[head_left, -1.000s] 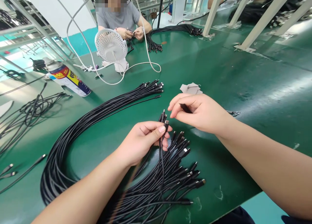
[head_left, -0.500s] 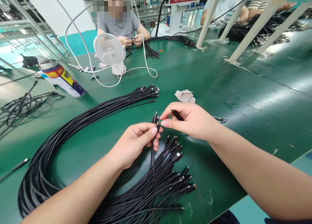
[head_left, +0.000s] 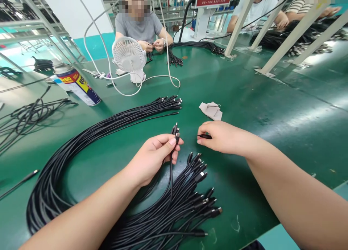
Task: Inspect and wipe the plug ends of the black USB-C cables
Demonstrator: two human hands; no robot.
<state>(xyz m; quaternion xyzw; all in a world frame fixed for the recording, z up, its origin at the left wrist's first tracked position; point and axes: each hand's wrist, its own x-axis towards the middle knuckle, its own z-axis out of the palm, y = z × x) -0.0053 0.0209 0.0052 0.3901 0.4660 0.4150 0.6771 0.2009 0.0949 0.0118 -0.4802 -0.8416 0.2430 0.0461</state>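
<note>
My left hand [head_left: 160, 148] is closed around several black cables, pinching their plug ends [head_left: 176, 131] upright between thumb and fingers. The metal tips of the plugs point up and away from me. To the right, apart from these plugs, my right hand [head_left: 217, 135] is closed on a slim black tool [head_left: 205, 136] with a dark pointed end; its exact kind is not clear. Below my hands lies a large bundle of black cables [head_left: 78, 144], curved round to the left, its near plug ends [head_left: 201, 175] fanned out to the right.
A grey cloth scrap [head_left: 211, 110] lies beyond my right hand. Farther off are a white fan [head_left: 129, 56] with a looping white cord, a spray can [head_left: 77, 83] and coiled black cables [head_left: 29, 114]. A co-worker [head_left: 140, 25] sits across the green table [head_left: 244, 94].
My right hand has drawn back to the right, away from the plugs in my left hand, keeping the black tool. My left hand keeps its hold. The view has shifted slightly.
</note>
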